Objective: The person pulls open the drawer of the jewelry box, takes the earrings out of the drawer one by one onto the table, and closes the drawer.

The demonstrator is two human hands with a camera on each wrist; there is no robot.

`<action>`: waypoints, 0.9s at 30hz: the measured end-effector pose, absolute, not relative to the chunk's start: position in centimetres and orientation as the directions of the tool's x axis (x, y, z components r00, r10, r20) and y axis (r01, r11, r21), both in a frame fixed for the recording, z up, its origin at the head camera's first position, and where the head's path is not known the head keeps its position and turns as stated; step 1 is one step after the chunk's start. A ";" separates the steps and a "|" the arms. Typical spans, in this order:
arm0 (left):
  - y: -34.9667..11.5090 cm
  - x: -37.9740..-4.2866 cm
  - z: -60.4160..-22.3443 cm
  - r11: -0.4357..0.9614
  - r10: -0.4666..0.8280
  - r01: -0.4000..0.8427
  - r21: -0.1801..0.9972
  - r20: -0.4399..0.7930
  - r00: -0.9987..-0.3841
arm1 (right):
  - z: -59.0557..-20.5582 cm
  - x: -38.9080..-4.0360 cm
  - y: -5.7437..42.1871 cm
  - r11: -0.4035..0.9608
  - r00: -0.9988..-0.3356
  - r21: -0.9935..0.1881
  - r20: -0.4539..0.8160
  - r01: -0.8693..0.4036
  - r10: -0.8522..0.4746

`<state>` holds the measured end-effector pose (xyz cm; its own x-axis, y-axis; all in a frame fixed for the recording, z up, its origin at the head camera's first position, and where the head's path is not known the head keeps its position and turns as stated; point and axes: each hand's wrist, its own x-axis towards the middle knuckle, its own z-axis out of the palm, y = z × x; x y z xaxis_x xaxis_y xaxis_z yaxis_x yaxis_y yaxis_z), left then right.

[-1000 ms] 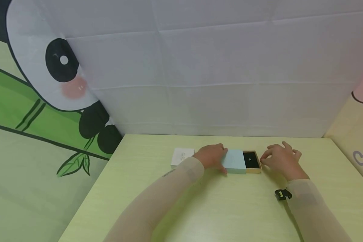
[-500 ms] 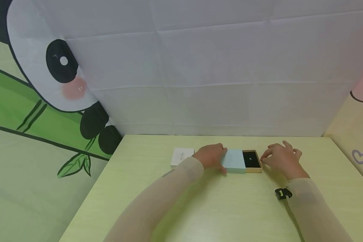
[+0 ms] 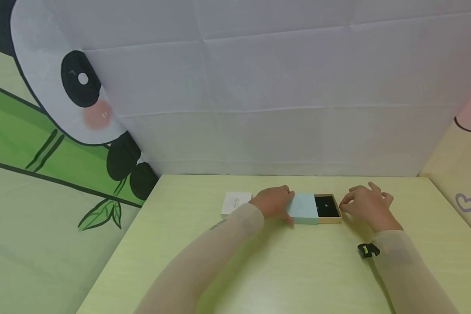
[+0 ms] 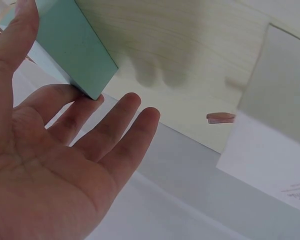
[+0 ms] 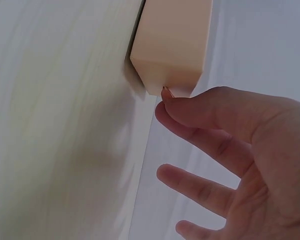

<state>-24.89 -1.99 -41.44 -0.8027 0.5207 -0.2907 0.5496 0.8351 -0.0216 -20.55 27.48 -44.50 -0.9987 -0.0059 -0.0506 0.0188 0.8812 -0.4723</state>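
A drawer-style jewelry box lies on the table, its light blue sleeve (image 3: 303, 208) partly off the kraft-coloured drawer (image 3: 329, 220). Black padding (image 3: 332, 210) lines the drawer and carries a small star-shaped piece (image 3: 326, 205); a second glint shows by the sleeve's edge. My left hand (image 3: 272, 203) holds the sleeve between thumb and fingers at its left end. In the right wrist view, my right hand (image 5: 240, 132) pinches a short brown pull tab (image 5: 167, 94) on the drawer's end between thumb and forefinger. Its other fingers are spread.
Left of my left hand stands a white box (image 3: 235, 203) with small print on top. Beside it, in the left wrist view, a short brown tab (image 4: 221, 118) sticks out. The pale wooden table (image 3: 298, 270) meets a white cloth backdrop (image 3: 274, 87) behind.
The drawer has slid slightly right out of the sleeve with my right hand, uncovering more black padding and a second glint. My left hand and the sleeve stay nearly still.
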 end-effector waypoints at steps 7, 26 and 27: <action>-2.4 -24.4 -41.5 0.822 0.536 0.568 -0.032 -0.291 -0.792 | -44.5 -19.7 27.1 0.883 -0.998 -0.468 -0.054 0.036 0.012; -3.4 -22.9 -41.4 0.798 0.570 0.602 -0.026 -0.288 -0.769 | -45.0 -17.7 26.3 0.885 -0.997 -0.461 -0.055 0.072 0.052; -3.5 -22.9 -41.5 0.797 0.572 0.603 -0.027 -0.287 -0.768 | -45.1 -17.6 26.3 0.884 -0.997 -0.462 -0.055 0.073 0.053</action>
<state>-22.87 -3.48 -41.47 -0.7683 0.5720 -0.2874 0.6035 0.7969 -0.0271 -17.63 26.26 -45.07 -0.9971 0.0533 -0.0547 0.0726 0.8840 -0.4619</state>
